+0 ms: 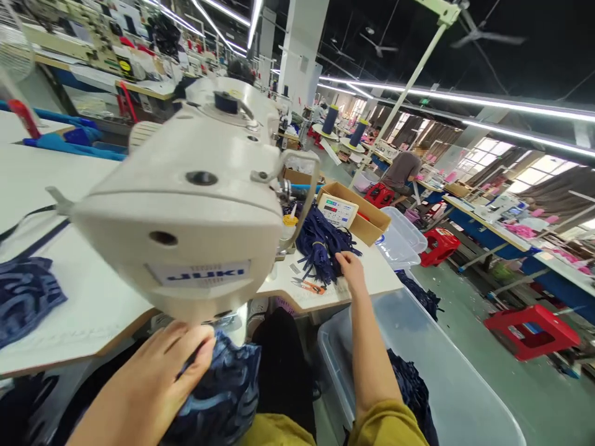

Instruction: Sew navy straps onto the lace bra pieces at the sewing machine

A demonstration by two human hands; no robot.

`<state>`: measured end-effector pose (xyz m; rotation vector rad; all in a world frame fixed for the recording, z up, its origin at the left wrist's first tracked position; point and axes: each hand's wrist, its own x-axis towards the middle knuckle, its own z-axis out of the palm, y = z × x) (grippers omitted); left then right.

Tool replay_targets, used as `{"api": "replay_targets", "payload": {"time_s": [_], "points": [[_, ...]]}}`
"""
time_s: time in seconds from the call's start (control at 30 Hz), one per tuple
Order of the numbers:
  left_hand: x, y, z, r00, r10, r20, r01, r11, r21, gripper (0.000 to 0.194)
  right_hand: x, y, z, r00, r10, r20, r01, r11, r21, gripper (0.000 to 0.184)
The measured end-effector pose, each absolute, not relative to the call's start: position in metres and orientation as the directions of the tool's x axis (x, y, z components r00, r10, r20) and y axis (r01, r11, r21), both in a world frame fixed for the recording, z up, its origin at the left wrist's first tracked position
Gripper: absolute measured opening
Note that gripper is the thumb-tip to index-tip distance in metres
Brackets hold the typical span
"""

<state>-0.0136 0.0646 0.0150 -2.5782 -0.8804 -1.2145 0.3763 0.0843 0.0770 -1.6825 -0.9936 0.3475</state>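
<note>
A patterned dark blue piece of fabric (pixel 223 384) hangs from my left hand (pixel 176 365), whose thumb and fingers are pinched on its upper edge, just below the head of the white JUKI sewing machine (pixel 186 204). My right hand (pixel 351 269) reaches out to a bundle of navy fabric strips (pixel 320 241) on the machine table, its fingers closed at the right side of the bundle. Orange-handled thread snips (pixel 309 285) lie in front of the strips.
A cardboard box (pixel 372 223) and a control panel (pixel 337 212) stand behind the strips. Below my right arm is a clear plastic bin (pixel 418 347) with dark fabric inside. More patterned fabric (pixel 28 297) lies on the left tabletop. Red stools (pixel 532 331) stand to the right.
</note>
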Motion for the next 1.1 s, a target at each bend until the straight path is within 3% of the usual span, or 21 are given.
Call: {"api": "replay_targets", "payload": {"time_s": [0.1, 0.2, 0.27, 0.37, 0.47, 0.57, 0.77, 0.83, 1.0, 1.1], "points": [[-0.014, 0.057, 0.013, 0.537, 0.464, 0.705, 0.63, -0.776, 0.031, 0.041, 0.352, 0.066, 0.077, 0.549, 0.812, 0.198, 0.27, 0.052, -0.962, 0.037], [-0.011, 0.047, 0.013, 0.467, 0.49, 0.736, 0.628, -0.77, 0.114, 0.036, 0.311, 0.049, 0.074, 0.465, 0.877, 0.121, 0.111, 0.078, -0.991, 0.043], [-0.008, 0.041, 0.014, 0.475, 0.456, 0.753, 0.579, -0.806, 0.123, 0.033, 0.278, 0.041, 0.069, 0.372, 0.928, 0.028, 0.0, 0.03, -1.0, 0.042], [-0.002, 0.036, 0.02, 0.466, 0.444, 0.765, 0.617, -0.783, 0.078, 0.031, 0.231, 0.039, 0.058, 0.098, 0.987, -0.127, -0.155, -0.11, -0.982, 0.035], [0.003, 0.033, 0.026, 0.425, 0.408, 0.808, 0.658, -0.752, 0.034, 0.033, 0.2, 0.044, 0.049, -0.037, 0.996, -0.087, -0.085, -0.09, -0.992, 0.029], [0.002, 0.031, 0.026, 0.433, 0.425, 0.795, 0.607, -0.79, 0.092, 0.028, 0.19, 0.05, 0.048, -0.026, 1.0, 0.007, 0.012, 0.007, -1.0, 0.022], [-0.017, 0.039, -0.002, 0.338, 0.676, 0.655, 0.486, -0.721, 0.494, 0.027, 0.199, 0.051, 0.056, 0.0, 0.995, 0.098, 0.208, 0.096, -0.973, 0.013], [-0.02, 0.041, -0.007, 0.316, 0.708, 0.632, 0.447, -0.698, 0.559, 0.026, 0.197, 0.049, 0.054, 0.01, 0.996, 0.09, 0.242, 0.085, -0.967, 0.013], [-0.019, 0.048, 0.006, 0.49, 0.507, 0.709, 0.393, -0.855, 0.339, 0.032, 0.183, 0.048, 0.038, 0.037, 0.993, 0.115, 0.246, 0.102, -0.964, 0.015], [-0.02, 0.05, 0.012, 0.516, 0.483, 0.708, 0.422, -0.862, 0.281, 0.033, 0.176, 0.046, 0.03, 0.09, 0.989, 0.119, 0.225, 0.096, -0.97, 0.015]]}}
